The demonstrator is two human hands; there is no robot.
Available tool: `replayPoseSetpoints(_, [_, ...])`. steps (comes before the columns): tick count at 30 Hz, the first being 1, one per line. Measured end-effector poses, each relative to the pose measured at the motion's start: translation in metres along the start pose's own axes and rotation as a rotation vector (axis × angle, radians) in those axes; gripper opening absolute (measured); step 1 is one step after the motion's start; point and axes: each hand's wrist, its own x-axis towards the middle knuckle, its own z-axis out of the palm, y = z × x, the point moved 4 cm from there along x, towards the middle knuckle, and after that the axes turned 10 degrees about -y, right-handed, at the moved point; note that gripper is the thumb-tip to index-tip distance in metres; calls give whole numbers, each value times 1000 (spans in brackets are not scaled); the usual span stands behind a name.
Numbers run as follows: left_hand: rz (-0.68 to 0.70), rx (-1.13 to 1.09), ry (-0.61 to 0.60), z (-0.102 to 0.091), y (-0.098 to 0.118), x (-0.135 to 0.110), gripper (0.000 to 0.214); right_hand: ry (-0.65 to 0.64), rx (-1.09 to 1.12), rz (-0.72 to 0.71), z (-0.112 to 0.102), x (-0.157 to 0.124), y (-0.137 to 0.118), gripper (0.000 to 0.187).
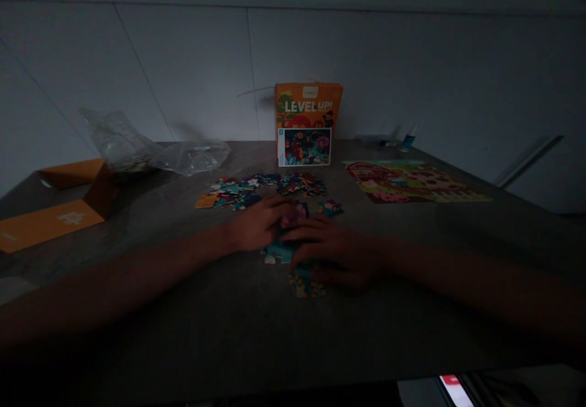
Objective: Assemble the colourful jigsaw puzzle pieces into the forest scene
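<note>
In the dim head view, my left hand (262, 219) rests at the middle of the table, its fingers stretched over a purple-pink puzzle piece (295, 213). Close beside it, my right hand (339, 251) lies with fingers spread over teal joined puzzle pieces (278, 253). A puzzle piece with orange leaves (307, 286) shows below the right hand's fingers. Part of the joined pieces is hidden under both hands. A loose colourful puzzle piece (330, 207) lies just beyond the right hand. Past the left hand is a pile of puzzle pieces (233, 192).
An orange puzzle box (309, 114) stands at the back with a picture card (306, 147) against it. At left are an open orange box part (59, 218) and clear plastic bags (192, 155). A farm picture puzzle (412, 182) and a small glue-like tube (407, 142) lie right.
</note>
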Motion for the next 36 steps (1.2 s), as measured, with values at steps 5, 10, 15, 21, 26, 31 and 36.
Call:
replayPoseSetpoints(5, [-64,70,24,-2,-3,0,30,-21,3,-24,0,-1,3,33])
replayPoseSetpoints(10, [43,62,-11,-6,6,0,30,-11,-4,-72,-4,-1,2,35])
replayPoseSetpoints(15, [104,42,-55,-7,11,1,35,13,21,-105,-4,-3,-4,39])
replayPoseSetpoints(21, [84,34,-69,-5,13,2,34,568,-96,346,-30,-13,44,20])
replayPoseSetpoints(26, [-29,72,24,-6,6,0,31,568,-291,970,-41,-9,118,49])
replayPoseSetpoints(31, [-248,229,117,-11,-11,-3,37,499,-332,1176,-28,-2,143,57])
replayPoseSetpoints(36, [-388,317,125,-9,-16,-5,58,354,-286,1243,-25,-3,146,51])
